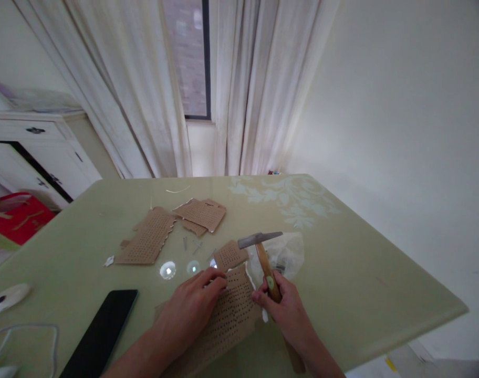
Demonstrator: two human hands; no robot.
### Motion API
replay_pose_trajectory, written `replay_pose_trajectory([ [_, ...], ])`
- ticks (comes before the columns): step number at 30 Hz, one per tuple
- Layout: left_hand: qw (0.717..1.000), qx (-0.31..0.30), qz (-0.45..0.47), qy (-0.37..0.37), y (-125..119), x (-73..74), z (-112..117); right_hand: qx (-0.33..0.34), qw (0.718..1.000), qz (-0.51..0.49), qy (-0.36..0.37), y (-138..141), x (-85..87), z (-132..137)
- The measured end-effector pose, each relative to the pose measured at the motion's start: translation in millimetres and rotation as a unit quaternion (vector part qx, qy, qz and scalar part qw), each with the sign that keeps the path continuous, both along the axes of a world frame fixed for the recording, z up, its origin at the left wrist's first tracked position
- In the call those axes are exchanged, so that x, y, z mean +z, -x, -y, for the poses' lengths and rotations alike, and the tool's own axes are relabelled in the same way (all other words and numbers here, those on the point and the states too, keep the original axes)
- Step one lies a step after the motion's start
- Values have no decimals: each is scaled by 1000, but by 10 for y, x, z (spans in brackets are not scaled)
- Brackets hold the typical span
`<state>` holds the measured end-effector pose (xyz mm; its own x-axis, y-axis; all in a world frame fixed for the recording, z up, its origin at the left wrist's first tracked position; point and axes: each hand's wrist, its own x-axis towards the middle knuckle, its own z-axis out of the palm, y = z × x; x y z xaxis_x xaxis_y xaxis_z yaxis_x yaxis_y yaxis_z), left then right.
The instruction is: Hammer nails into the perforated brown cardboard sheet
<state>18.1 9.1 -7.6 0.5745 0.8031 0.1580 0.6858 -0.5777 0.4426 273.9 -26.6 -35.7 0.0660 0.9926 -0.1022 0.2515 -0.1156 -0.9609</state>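
My right hand [283, 306] is closed round the wooden handle of a hammer [263, 257]; its metal head is raised just above the table. My left hand [192, 304] rests on a perforated brown cardboard piece [233, 310], fingers pressed down at its upper edge, and I cannot make out whether they pinch anything. A smaller perforated scrap [229, 254] lies just beyond the fingertips, under the hammer head. A few loose nails [192, 244] lie on the table further back.
Two more perforated cardboard pieces [148, 239] [202, 214] lie further back on the green glass table [361, 273]. A clear plastic bag [289, 252] sits right of the hammer. A black phone [101, 331], a white cable [22, 336] and a tape roll [5, 297] are at the left.
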Motion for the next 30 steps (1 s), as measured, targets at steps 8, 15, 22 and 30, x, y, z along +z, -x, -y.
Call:
replay_pose_trajectory([
  [8, 997, 14, 62, 53, 35, -128, -88, 38, 994, 98, -41, -109, 92, -29],
  [15, 996, 23, 77, 42, 38, -147, -88, 144, 932, 313, -117, -327, 720, 96],
  [22, 995, 20, 77, 52, 35, -102, -78, 201, 871, 427, -137, -294, 862, 185],
  [30, 997, 21, 60, 53, 23, -76, -75, 217, 873, 420, -120, -269, 863, 185],
])
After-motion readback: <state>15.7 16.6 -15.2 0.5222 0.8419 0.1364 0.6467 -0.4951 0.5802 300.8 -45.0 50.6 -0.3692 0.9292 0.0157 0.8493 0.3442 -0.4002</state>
